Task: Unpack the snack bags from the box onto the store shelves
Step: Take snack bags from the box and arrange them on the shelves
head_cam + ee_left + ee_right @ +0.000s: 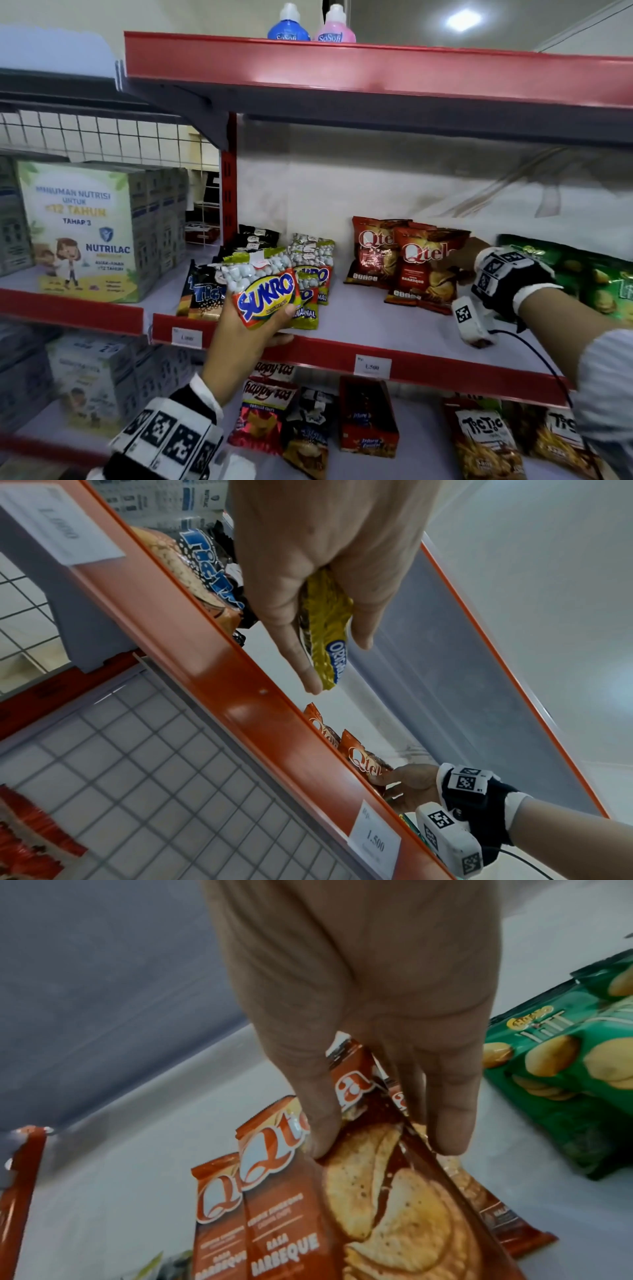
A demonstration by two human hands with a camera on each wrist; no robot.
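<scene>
Right hand (479,263) pinches the front Qtela bag (394,1191), thumb in front, fingers behind, on the middle shelf (359,322) left of the green bag (582,274). Left hand (239,329) grips a Sukro bag (263,291) at the near edge. Best to stand the Qtela upright against its row, then slot the Sukro into the stack behind.
</scene>
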